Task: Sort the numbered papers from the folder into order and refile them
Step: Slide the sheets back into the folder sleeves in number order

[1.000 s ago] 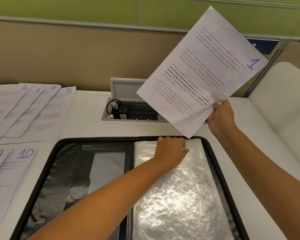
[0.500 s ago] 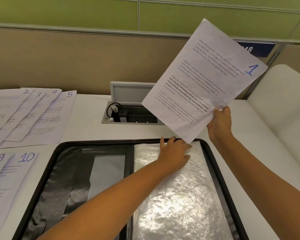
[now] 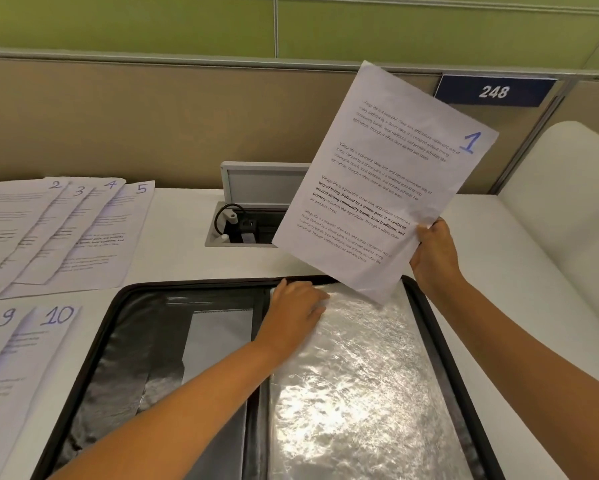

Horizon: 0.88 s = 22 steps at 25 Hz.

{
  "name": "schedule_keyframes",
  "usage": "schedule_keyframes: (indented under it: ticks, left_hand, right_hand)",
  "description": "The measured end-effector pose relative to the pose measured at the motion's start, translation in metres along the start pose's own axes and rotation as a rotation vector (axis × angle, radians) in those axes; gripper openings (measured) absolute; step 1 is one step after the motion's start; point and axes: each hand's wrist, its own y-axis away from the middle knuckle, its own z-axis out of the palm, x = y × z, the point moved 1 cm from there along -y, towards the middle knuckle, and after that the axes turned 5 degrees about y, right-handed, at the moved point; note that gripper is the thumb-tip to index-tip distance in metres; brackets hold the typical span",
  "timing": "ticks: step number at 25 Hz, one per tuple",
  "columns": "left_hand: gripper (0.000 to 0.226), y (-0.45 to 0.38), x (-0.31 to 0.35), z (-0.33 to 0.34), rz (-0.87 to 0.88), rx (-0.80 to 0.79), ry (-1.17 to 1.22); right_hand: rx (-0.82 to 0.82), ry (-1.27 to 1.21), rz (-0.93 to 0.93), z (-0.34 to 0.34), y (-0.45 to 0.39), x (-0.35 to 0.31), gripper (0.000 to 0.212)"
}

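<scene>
My right hand [image 3: 434, 252] grips the lower right corner of the sheet numbered 1 [image 3: 381, 181] and holds it tilted in the air above the far edge of the open black folder [image 3: 93, 344]. The sheet's lower corner hangs just over the top of the shiny clear plastic sleeves [image 3: 360, 386] on the folder's right half. My left hand [image 3: 296, 315] lies at the sleeves' top left corner, fingers at the upper edge; whether it pinches the plastic is hidden. Sheets 2 to 5 [image 3: 66, 233] lie fanned at the far left, sheets 9 and 10 [image 3: 24, 358] nearer.
An open cable box [image 3: 246, 220] with a raised lid is sunk into the white desk [image 3: 173, 258] behind the folder. A beige partition with a blue sign reading 248 [image 3: 494, 91] closes off the back. A white cushioned surface [image 3: 564, 209] borders the right side.
The sheet numbered 1 has come down and slightly left toward the sleeves. My left hand has shifted left along the sleeves' top edge.
</scene>
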Motion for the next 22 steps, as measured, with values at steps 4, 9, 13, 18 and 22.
schedule_keyframes:
  ticks: [4,9,13,18,22]
  left_hand:
    - [0.010,0.000,-0.012,-0.007,-0.055,0.187,-0.126]
    - [0.013,0.011,-0.025,-0.004,-0.131,0.291,-0.332]
    - [0.014,0.013,-0.023,-0.004,-0.093,0.331,-0.391]
    - [0.006,0.016,-0.028,-0.005,-0.073,0.413,-0.339]
    - [0.007,0.016,-0.026,-0.008,-0.087,0.451,-0.265]
  right_hand:
    - [-0.052,0.068,0.090,-0.009,-0.007,0.009,0.035]
    - [-0.179,0.210,0.046,-0.006,-0.010,0.016,0.036]
    - [-0.265,0.242,0.115,-0.004,-0.013,0.019,0.042]
    - [-0.252,0.294,0.106,-0.011,-0.014,0.031,0.049]
    - [-0.260,0.244,0.012,-0.010,-0.011,0.020,0.045]
